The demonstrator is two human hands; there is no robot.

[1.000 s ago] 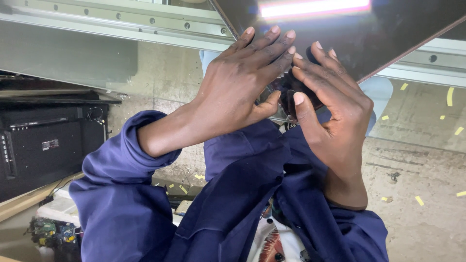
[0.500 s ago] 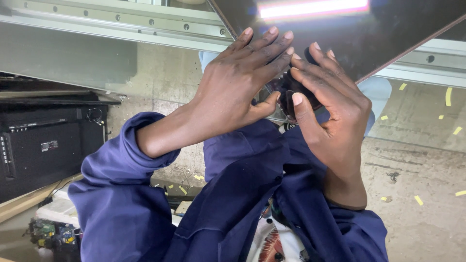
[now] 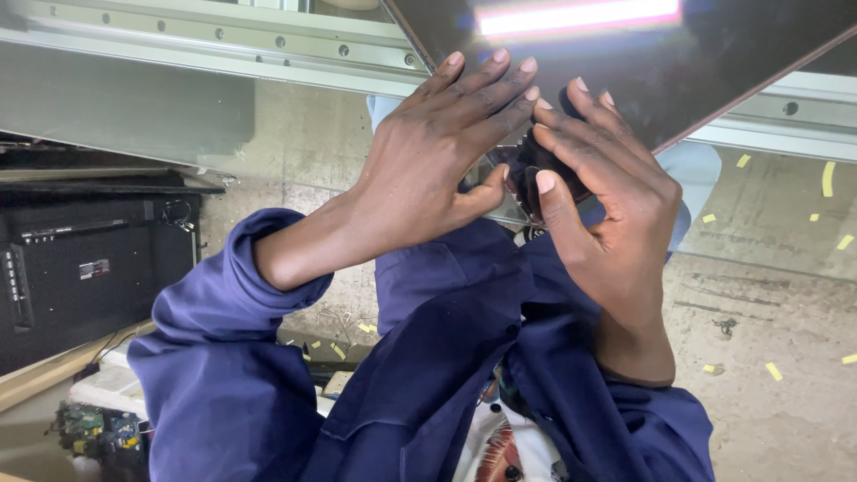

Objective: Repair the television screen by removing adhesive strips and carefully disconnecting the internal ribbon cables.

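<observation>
A dark glossy panel (image 3: 714, 62) with a bright light strip reflected in it hangs at the top right, its lower corner pointing down to the middle. My left hand (image 3: 428, 170) lies with the fingers spread flat over that corner, thumb towards the right. My right hand (image 3: 607, 214) is beside it, fingers curved and thumb raised, closed round a small dark part (image 3: 527, 165) at the panel's corner. The two thumbs nearly touch. Both arms wear rolled-up dark blue sleeves (image 3: 223, 357). Most of the dark part is hidden by the fingers.
A pale metal rail with bolt holes (image 3: 268, 40) runs along the top left. A black equipment case (image 3: 80, 268) stands at the left, with green circuit boards (image 3: 98, 433) below it. The concrete floor (image 3: 786, 357) carries scraps of yellow tape.
</observation>
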